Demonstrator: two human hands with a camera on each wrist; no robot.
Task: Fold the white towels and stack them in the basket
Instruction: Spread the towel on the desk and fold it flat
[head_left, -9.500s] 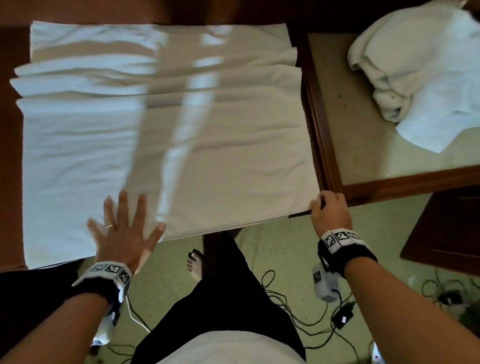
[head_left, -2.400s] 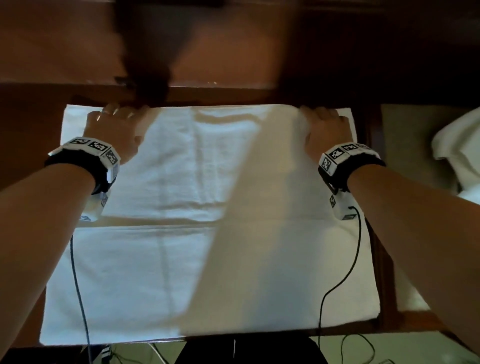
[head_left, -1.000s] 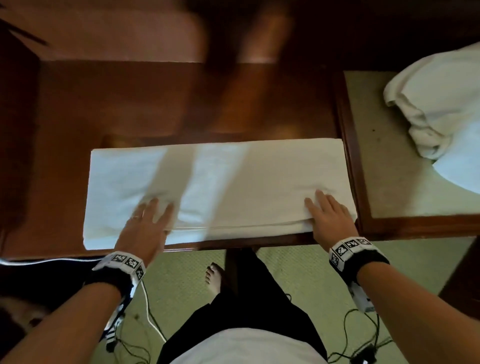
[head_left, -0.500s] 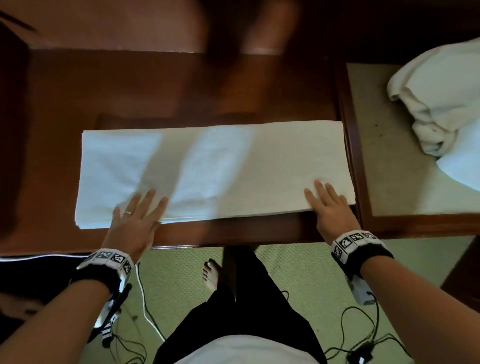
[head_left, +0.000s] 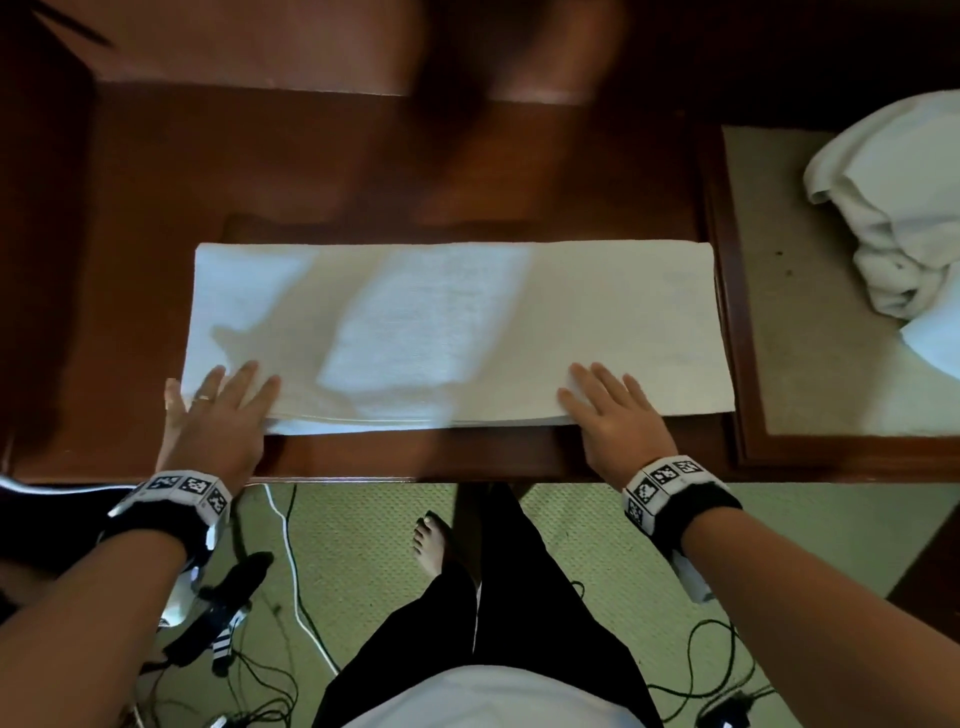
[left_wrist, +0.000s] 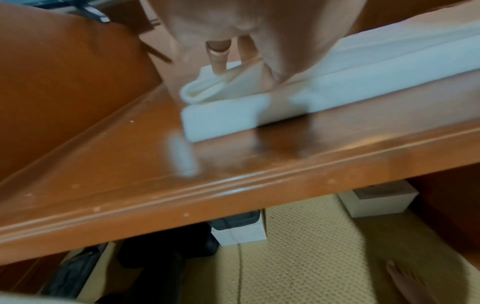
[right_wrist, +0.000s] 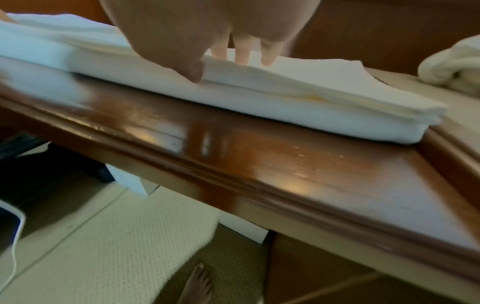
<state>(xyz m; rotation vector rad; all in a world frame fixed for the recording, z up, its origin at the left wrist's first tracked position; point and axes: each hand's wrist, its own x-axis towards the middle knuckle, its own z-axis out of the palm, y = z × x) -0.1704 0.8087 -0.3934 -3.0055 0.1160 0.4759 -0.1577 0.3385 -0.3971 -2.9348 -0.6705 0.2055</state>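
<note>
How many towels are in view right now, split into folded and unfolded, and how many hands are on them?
Folded white towel on the wooden table: 1
Crumpled white towels on the side surface, one heap, separate pieces cannot be told: 1
Hands resting flat on the folded towel, left hand and right hand: 2
Total: 4
</note>
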